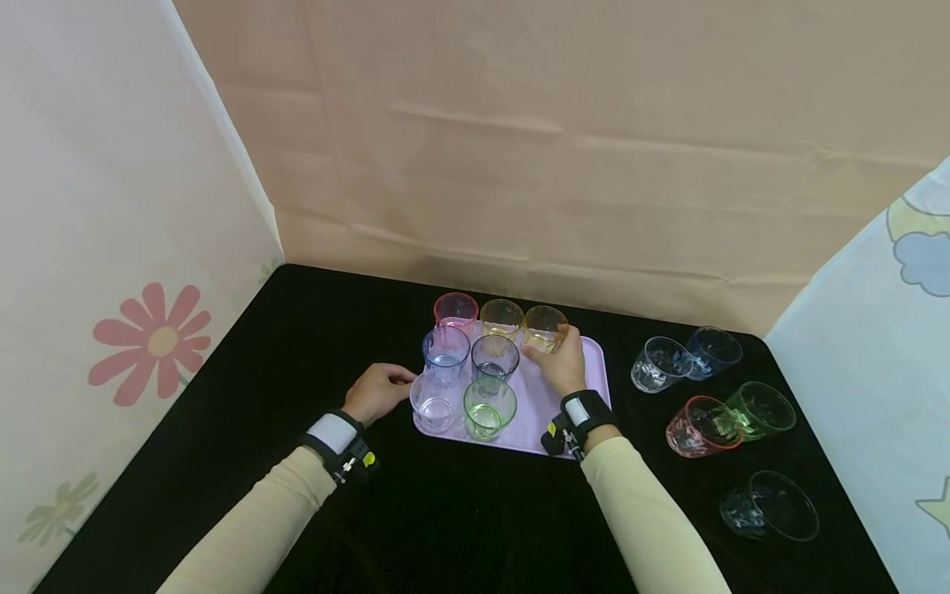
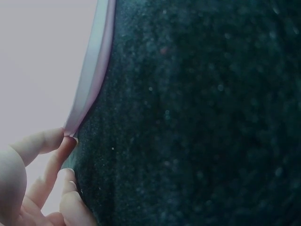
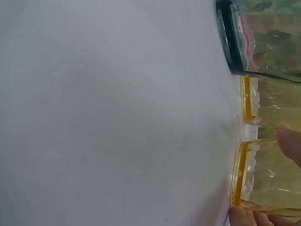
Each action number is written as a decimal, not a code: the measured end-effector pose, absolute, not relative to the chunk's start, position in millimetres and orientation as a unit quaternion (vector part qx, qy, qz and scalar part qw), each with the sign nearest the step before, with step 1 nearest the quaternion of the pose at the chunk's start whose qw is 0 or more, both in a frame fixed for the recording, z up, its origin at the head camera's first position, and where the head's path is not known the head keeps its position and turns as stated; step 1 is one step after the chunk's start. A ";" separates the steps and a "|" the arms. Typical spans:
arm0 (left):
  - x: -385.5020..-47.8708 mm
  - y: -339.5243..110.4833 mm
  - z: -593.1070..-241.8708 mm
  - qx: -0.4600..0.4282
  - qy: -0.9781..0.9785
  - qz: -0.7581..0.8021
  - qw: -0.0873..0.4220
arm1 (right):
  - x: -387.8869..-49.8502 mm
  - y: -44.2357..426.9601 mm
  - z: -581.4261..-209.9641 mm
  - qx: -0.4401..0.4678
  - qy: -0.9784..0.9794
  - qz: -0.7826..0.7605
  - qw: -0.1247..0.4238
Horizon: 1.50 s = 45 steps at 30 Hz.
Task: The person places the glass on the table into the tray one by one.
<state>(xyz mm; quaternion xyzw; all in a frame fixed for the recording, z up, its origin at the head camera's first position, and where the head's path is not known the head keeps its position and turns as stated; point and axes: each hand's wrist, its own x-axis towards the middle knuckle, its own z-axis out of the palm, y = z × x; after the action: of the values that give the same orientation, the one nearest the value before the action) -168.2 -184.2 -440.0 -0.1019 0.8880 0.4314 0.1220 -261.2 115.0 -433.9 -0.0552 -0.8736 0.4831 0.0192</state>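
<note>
My right hand [image 1: 560, 363] grips a yellow-tinted glass [image 1: 545, 326] standing at the back of a light purple tray [image 1: 530, 417]. In the right wrist view, the thumb and fingers lie on opposite sides of that glass [image 3: 273, 176]. At the tray's left edge, my left hand [image 1: 378, 392] pinches the rim [image 2: 89, 80] between thumb and finger. Also on the tray are a second yellow glass [image 1: 502, 320], a red one [image 1: 456, 312], a blue one [image 1: 445, 353], a grey one [image 1: 495, 357], a clear one [image 1: 435, 404] and a green one [image 1: 490, 410].
Right of the tray, several glasses lie tilted on the black table [image 1: 445, 528]: a clear one [image 1: 656, 365] with a blue one [image 1: 714, 353], a red one [image 1: 701, 427] with a green one [image 1: 760, 411], and a clear one [image 1: 783, 506] near the front. A tan backdrop [image 1: 519, 165] stands behind.
</note>
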 end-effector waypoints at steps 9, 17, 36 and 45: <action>-168.2 -181.7 -439.1 -0.103 0.885 0.436 0.127 | -256.5 124.9 -431.1 -0.034 -0.878 0.477 0.015; -164.6 -184.3 -436.7 -0.099 0.892 0.426 0.114 | -243.0 136.3 -415.5 -0.010 -0.889 0.457 0.019; -167.3 -185.6 -438.7 -0.099 0.890 0.428 0.124 | -166.6 150.9 -396.0 0.051 -0.854 0.517 0.044; -167.5 -184.5 -441.0 -0.099 0.890 0.431 0.112 | -109.8 178.4 -383.5 0.069 -0.837 0.540 0.058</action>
<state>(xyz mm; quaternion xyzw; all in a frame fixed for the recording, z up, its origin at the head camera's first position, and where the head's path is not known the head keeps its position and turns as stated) -167.5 -184.5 -441.0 -0.0990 0.8899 0.4310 0.1122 -109.8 178.4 -383.5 0.0689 -0.8367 0.5401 0.0582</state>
